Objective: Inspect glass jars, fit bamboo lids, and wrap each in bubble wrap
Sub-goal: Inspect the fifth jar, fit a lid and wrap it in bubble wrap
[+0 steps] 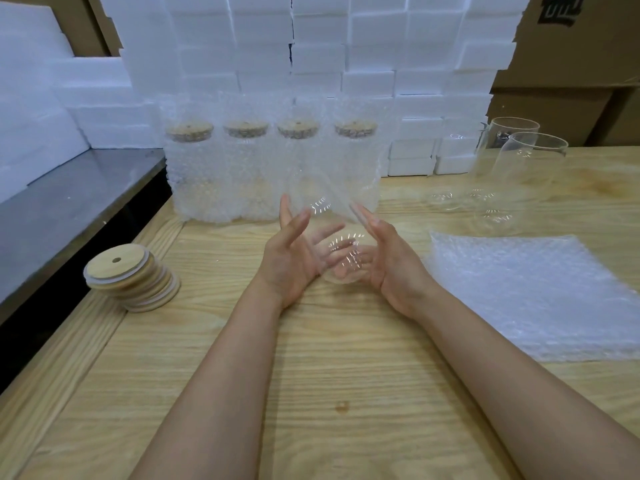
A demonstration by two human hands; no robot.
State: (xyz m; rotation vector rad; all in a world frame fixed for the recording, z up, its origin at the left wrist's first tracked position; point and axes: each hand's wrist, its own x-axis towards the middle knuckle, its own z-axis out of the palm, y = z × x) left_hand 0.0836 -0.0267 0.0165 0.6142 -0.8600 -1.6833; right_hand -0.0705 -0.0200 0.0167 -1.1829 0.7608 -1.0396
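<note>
A clear glass jar (pixel 332 216) is tilted between my two palms above the wooden table (pixel 311 375), its base toward me. My left hand (pixel 291 258) presses its left side with straight, spread fingers. My right hand (pixel 388 261) presses the right side the same way. Several jars wrapped in bubble wrap (pixel 273 164) with bamboo lids stand in a row behind. A stack of bamboo lids (pixel 133 277) lies at the left. Bare glass jars (pixel 512 168) stand at the right rear. A pile of bubble wrap sheets (pixel 533 292) lies to the right.
White foam blocks (pixel 311 46) are stacked along the back wall. Cardboard boxes (pixel 581 64) stand at the far right. A dark metal surface (pixel 69 209) adjoins the table on the left.
</note>
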